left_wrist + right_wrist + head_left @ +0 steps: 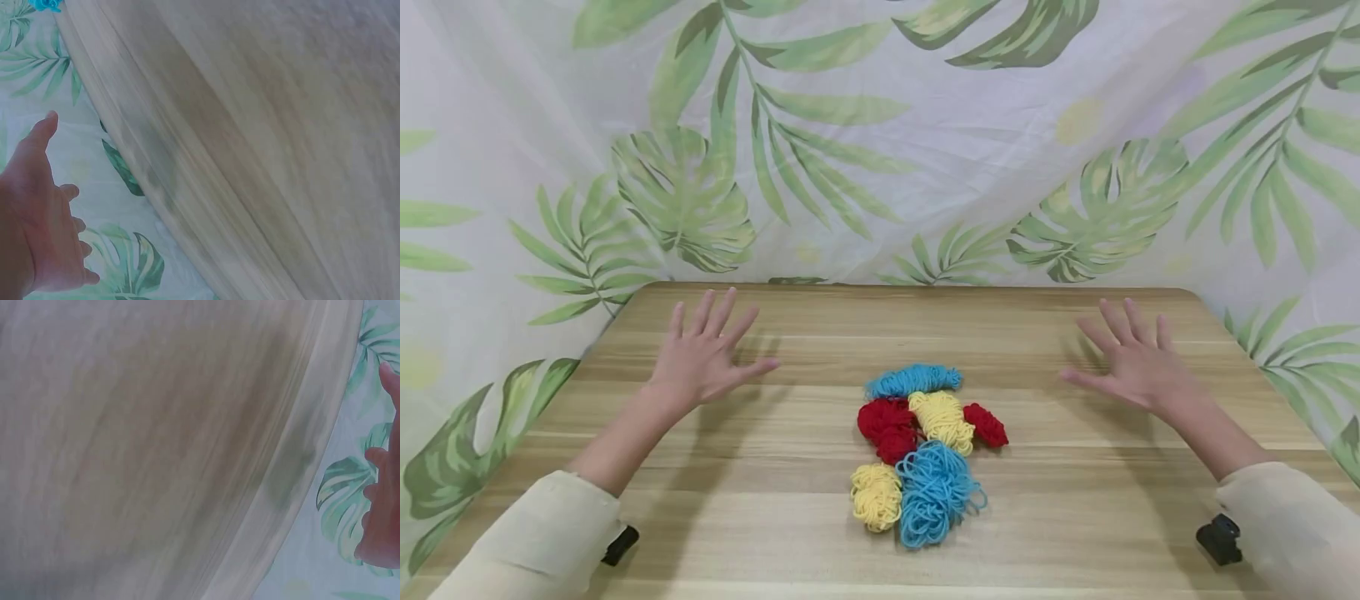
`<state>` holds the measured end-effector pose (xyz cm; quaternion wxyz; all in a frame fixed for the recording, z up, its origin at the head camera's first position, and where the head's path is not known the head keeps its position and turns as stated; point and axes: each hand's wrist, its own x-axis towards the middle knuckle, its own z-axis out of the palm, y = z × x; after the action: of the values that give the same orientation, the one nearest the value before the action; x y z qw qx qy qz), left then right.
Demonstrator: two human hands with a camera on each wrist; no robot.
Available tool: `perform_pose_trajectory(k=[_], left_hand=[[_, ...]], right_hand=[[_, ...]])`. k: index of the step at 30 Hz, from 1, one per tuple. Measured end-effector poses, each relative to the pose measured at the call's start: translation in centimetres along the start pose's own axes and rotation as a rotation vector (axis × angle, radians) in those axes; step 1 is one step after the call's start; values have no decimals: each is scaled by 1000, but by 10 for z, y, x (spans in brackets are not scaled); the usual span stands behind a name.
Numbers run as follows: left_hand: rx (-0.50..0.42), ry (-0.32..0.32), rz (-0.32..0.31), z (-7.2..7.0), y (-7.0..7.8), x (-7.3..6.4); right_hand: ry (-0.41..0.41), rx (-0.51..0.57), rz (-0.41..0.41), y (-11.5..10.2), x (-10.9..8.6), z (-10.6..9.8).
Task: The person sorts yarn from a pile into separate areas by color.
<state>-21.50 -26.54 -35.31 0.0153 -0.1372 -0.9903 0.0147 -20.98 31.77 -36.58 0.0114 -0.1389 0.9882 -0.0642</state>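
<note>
Several bundles of yarn lie in a cluster at the middle of the table. Farthest back is a long blue yarn bundle [913, 381]; in front of it sit a red yarn bundle [889, 429] and a yellow yarn bundle [942, 421]. A smaller red bundle [986, 425] lies to the right. Nearest are a loose blue yarn bundle [936, 493] and a round yellow one [876, 497]. My left hand [703, 358], fingers spread, hovers left of the yarn and holds nothing. To the right, my right hand [1131, 358] is likewise spread and bare.
The wooden table [760, 533] reaches back to a leaf-printed cloth [970, 167] hanging behind and at both sides. A dark device shows under the left sleeve [535, 533] and another under the right sleeve [1292, 525].
</note>
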Motion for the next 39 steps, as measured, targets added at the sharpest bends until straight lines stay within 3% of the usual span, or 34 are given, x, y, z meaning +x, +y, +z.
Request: perform_pose_trajectory(k=[22, 39], left_hand=[[-14, 2, 64, 5, 36, 9], [-96, 39, 189, 1, 75, 9]], right_hand=[[27, -2, -95, -32, 2, 6], [96, -31, -186, -49, 5, 12]])
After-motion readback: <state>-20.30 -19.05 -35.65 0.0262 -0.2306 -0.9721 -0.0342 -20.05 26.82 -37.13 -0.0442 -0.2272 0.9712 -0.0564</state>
